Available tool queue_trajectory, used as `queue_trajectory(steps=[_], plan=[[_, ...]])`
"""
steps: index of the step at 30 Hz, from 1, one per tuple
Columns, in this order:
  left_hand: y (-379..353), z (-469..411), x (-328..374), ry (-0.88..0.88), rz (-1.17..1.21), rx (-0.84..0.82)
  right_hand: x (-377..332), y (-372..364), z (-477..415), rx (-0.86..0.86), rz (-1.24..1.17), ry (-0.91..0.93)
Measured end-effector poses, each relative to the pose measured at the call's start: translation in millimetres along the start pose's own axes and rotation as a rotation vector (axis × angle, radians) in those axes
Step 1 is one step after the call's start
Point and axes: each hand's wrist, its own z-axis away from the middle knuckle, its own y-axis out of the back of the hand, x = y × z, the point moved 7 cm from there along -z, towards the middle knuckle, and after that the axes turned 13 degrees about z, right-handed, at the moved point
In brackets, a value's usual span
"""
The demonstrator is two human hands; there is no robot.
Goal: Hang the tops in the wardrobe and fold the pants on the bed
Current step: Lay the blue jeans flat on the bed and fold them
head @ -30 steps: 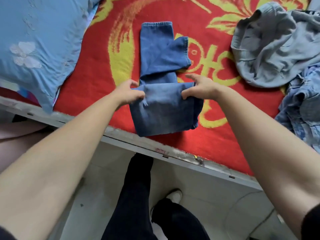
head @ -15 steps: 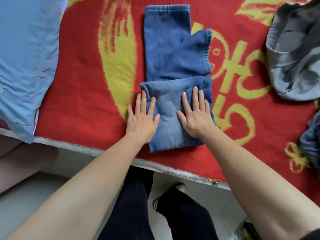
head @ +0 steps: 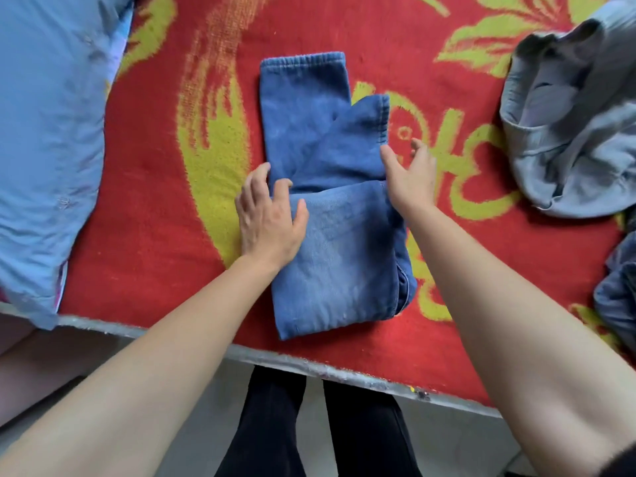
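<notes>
Touching the blue pants (head: 330, 242) at both sides, left hand (head: 268, 220) and right hand (head: 411, 182) have fingers (head: 256, 179) loosely spread.

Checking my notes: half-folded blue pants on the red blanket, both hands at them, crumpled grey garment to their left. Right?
No: the head view shows the crumpled grey garment to the right of the blue pants, not left. The rest holds: half folded on the red blanket, left hand and right hand at them.

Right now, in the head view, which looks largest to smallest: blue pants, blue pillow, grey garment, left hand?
1. blue pants and blue pillow: about alike, and the frame cuts the pillow, so unranked.
2. grey garment, also cut by the frame.
3. left hand.
</notes>
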Motion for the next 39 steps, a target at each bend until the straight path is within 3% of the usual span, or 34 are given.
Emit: queue_trajectory(steps=[3, 5, 8, 12, 14, 17, 19, 22, 27, 30, 33, 39], plan=[[-25.9, -29.0, 12.8, 0.02, 0.106, -0.24, -3.3, -11.9, -23.5, -0.276, 0.005, -0.171], [-42.3, -36.0, 11.5, 0.063, 0.105, -0.376, -18.2, -11.5, -29.5, -0.391, 0.164, -0.131], [-44.4, -37.0, 8.8, 0.039, 0.039, -0.331, -66.8, -5.7, -37.9, -0.443, 0.179, -0.033], [-32.6, -41.8, -14.7, 0.242, 0.148, -0.103, -166.2, -6.1, -26.9, -0.767, -0.679, 0.071], [-28.4, -50.0, -39.0, 0.455, 0.311, 0.043, -184.0, -3.3, -33.9, -0.729, -0.824, 0.09], [-35.2, -70.9, -74.4, 0.694, 0.483, 0.089, -157.5, -12.4, -56.9, -0.449, -0.396, 0.131], [-39.0, -86.0, -83.8, 0.676, 0.459, 0.045, -126.6, -22.7, -70.6, -0.295, -0.047, 0.138], [-40.4, -102.7, -84.4, 0.61, 0.442, 0.048, -84.6, -44.5, -75.4, -0.315, 0.226, 0.112], [-38.3, -144.2, -70.3, 0.489, 0.722, 0.059, -91.7, -58.5, -90.9, -0.282, 0.19, 0.25], [-49.8, -158.9, -69.9, 0.642, 1.055, 0.09, -89.2, -57.7, -106.2, -0.215, 0.142, 0.247], [-66.1, -175.9, -62.7, 0.811, 1.35, 0.028, -87.7, -65.2, -107.3, -0.278, -0.069, 0.132], [-56.0, -185.4, -47.0, 0.928, 1.398, -0.138, -98.4, -52.7, -100.4, -0.456, -0.102, 0.189]])
